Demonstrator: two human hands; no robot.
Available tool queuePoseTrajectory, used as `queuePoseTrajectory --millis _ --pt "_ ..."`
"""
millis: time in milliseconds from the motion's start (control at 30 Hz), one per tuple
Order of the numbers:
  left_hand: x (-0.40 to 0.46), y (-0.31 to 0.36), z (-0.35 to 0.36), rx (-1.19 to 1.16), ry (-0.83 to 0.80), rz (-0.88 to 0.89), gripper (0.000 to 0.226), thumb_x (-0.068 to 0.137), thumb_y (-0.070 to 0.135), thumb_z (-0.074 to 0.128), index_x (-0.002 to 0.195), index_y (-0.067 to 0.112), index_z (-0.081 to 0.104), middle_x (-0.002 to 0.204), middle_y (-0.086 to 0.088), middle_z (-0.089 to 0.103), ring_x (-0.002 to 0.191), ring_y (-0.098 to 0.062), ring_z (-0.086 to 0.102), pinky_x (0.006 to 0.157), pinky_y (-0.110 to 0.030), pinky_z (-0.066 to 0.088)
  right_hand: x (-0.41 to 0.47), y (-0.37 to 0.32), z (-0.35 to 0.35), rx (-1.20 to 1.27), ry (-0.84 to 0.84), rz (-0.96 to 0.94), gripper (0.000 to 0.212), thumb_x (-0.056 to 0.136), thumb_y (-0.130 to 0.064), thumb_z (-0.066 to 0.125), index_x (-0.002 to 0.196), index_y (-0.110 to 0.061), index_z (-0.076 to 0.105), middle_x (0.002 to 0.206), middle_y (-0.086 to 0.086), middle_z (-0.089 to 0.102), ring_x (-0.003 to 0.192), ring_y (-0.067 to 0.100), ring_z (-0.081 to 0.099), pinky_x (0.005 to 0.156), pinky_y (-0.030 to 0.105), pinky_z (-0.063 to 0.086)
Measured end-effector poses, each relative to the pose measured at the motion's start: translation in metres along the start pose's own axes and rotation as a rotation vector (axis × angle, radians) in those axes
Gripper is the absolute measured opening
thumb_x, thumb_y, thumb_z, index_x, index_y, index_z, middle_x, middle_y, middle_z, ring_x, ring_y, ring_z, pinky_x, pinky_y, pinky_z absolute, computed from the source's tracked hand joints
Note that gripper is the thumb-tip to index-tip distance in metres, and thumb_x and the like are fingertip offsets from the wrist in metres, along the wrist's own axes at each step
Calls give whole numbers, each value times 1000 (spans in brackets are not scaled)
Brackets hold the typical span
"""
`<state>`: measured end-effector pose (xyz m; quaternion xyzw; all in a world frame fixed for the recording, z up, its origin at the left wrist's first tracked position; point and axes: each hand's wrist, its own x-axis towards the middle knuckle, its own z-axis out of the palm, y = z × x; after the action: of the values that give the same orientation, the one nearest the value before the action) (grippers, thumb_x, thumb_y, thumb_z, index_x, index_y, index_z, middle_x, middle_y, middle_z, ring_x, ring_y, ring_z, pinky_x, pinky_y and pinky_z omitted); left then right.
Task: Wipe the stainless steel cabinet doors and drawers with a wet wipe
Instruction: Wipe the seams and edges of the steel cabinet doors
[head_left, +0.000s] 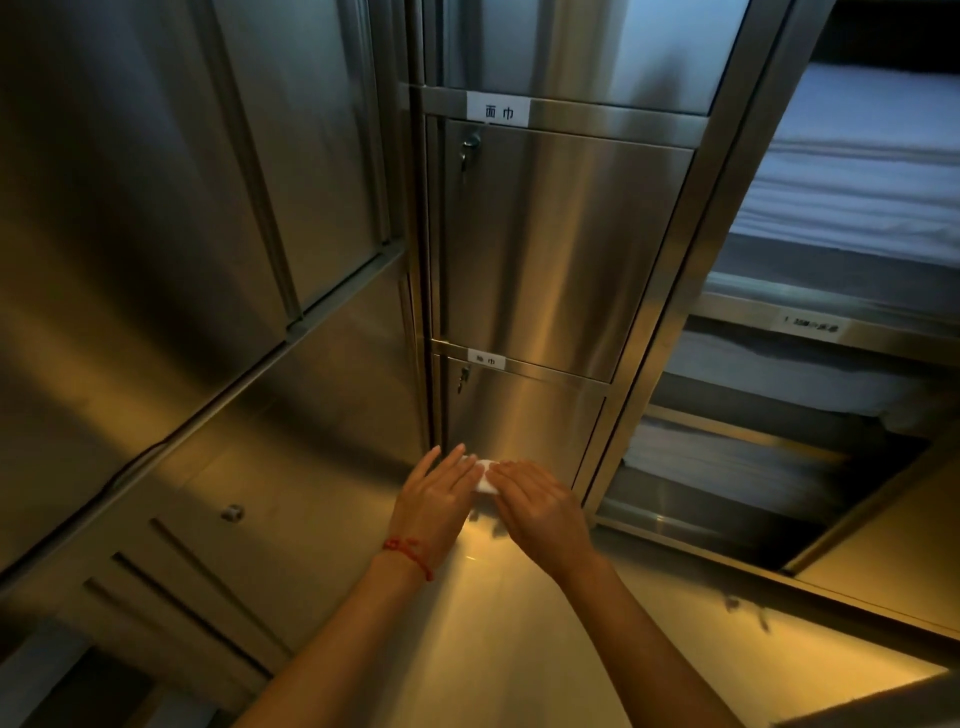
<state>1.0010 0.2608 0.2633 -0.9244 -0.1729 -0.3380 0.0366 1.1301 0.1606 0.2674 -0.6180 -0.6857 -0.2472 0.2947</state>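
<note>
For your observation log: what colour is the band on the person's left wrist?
Red; the wrist band shows clearly in the head view.

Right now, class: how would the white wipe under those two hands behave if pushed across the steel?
The wipe looks bunched and soft, so probably floppy and light. Pressed by the left hand and right hand against the smooth counter, it would likely slide easily rather than roll.

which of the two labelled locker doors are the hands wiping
The lower door, under the smaller label; both hands press the wipe at its bottom edge.
</note>
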Motion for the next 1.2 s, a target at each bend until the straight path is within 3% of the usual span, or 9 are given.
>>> queuePoseTrajectory --millis 333,467,600,800,933,1200 --pt "37 -39 44 -68 -12 -44 64 32 4 96 92 -2 73 96 -16 72 88 -30 70 68 -51 56 32 47 49 18 -18 13 36 61 -8 87 93 -1 72 92 14 72 85 24 71 80 37 56" --pt "59 -47 67 -64 24 -61 55 38 -1 93 89 -3 73 93 -17 72 84 -31 71 65 -50 55 44 76 68 66 -6 -11 21 82 -16 65 95 -1 72 93 14 72 87 24 70 80 37 57" --pt "83 -56 91 -38 29 -89 53 37 -2 93 85 -2 74 88 -16 73 79 -28 71 61 -47 56 54 115 88 121 -45 -46 34 67 -12 84 96 -2 72 96 14 72 91 24 70 80 38 57" --pt "123 -63 124 -26 -10 -143 54 36 1 94 85 0 74 86 -14 73 78 -25 72 61 -43 58 69 175 113 174 -72 -63 30 81 -25 62 99 -4 71 98 12 72 92 23 70 86 37 52" --pt "142 -64 142 -27 -20 -195 54 35 0 94 85 1 74 84 -13 73 76 -24 72 60 -40 58 75 204 127 210 -120 -57 33 73 -20 74 102 -4 71 100 12 71 93 24 69 85 39 54" --pt "158 -80 170 -36 -51 -242 52 37 -2 93 85 3 75 86 -10 74 79 -22 72 63 -37 57 87 230 148 298 -135 -15 38 72 -14 79 107 -3 70 106 11 70 98 23 68 88 40 53"
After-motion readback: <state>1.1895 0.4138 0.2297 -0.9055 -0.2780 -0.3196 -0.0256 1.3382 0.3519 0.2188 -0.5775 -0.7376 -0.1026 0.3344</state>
